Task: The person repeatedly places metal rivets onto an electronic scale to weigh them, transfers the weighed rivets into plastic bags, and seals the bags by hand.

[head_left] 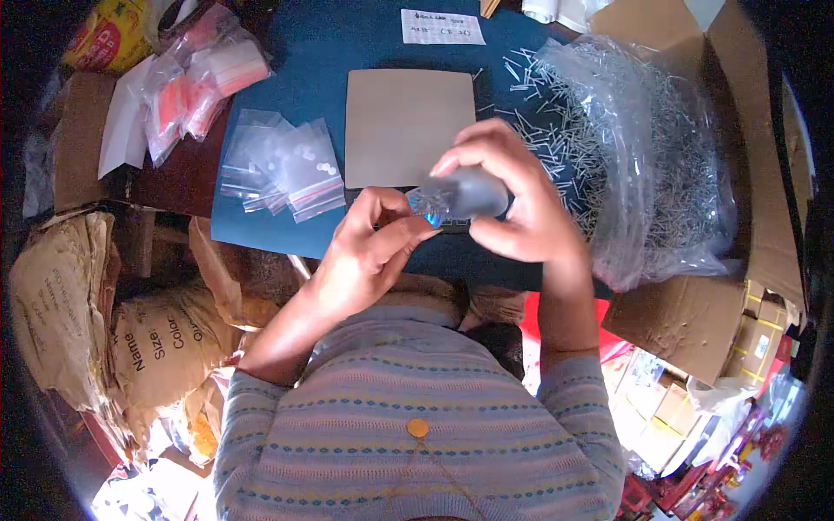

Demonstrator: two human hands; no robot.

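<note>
Over on the left, brown paper sacks (165,347) slump beside the blue table (304,52), with packets (200,87) showing red-orange through clear wrapping lying above them. Next come a few flat baggies (291,200), overlapping on the table, small white bits showing on them. The left hand (365,252) is closed in a pinch, thumb against fingers, gripping a little clear bag (427,204) just off the near edge of a scale (410,126); a handwritten note (441,28) lies beyond that. Right up against the bag is a grey cup (478,193) — blurred, tipped on its side, mouth toward the bag — and the right hand (543,204) curls around it, thumb below and fingers above. Past that hand, loose fasteners (543,135) (nails or screws, I can't tell which) spread across the table, spilling from a big bag (630,130) heaped with more. A cardboard box (669,321) stands open at the far right.
</note>
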